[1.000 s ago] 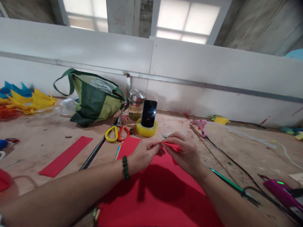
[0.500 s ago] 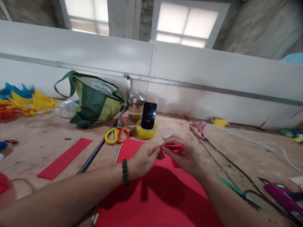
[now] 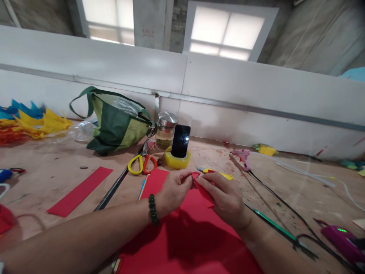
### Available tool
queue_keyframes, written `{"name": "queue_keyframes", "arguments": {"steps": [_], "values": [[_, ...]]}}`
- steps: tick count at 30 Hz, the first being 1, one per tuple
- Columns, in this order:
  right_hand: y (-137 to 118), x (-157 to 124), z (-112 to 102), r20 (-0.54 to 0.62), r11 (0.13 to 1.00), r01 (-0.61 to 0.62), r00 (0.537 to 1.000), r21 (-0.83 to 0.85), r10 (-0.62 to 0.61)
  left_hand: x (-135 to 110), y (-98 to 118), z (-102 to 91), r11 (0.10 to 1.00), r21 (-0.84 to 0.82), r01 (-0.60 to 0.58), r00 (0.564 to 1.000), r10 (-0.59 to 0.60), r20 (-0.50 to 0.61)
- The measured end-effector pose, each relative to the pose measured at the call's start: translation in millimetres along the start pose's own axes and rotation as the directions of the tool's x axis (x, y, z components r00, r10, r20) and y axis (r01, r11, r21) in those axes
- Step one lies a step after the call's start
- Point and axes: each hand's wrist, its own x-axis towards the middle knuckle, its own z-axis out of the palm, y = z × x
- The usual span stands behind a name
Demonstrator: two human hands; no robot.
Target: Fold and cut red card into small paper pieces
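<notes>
Between both hands is a small folded piece of red foam sheet or paper [image 3: 204, 192]; the exact material I cannot tell. My left hand [image 3: 176, 189], with a green bead bracelet [image 3: 153, 209] at the wrist, pinches its upper left end. Thumb and fingers of my right hand [image 3: 225, 196] close on its other side. Both hands are over a stack of large red sheets [image 3: 182, 243]. Just behind my right hand lies a yellow utility knife [image 3: 222, 174]. A separate red strip [image 3: 81, 191] rests flat at the left.
Scissors [image 3: 142, 163] with yellow and red handles lie beside a long dark bar [image 3: 114, 190]. A phone [image 3: 181, 141] leans in a tape roll [image 3: 177, 160], near a glass jar [image 3: 165, 133] and a green bag [image 3: 119, 125]. A pink glue gun [image 3: 243, 158] trails a black cord.
The red piece has turned from pointing right to slanting down under my right hand. My right hand has shifted slightly lower, uncovering the yellow knife. The view has tilted a little.
</notes>
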Motion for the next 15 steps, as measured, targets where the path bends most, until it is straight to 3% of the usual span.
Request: {"name": "queue_keyframes", "arguments": {"steps": [10,15], "values": [[-1.4,5.7,-3.8,0.010,0.994,0.099,0.995,-0.048,-0.099,-0.9,-1.9,1.4,0.923,-0.340,0.183,0.983,-0.172,0.060],[2.3,1.6,-2.1,0.048,0.986,0.123,0.992,-0.116,-0.118,-1.7,-1.0,2.0,0.887,-0.405,0.224,0.973,-0.224,0.046]]}}
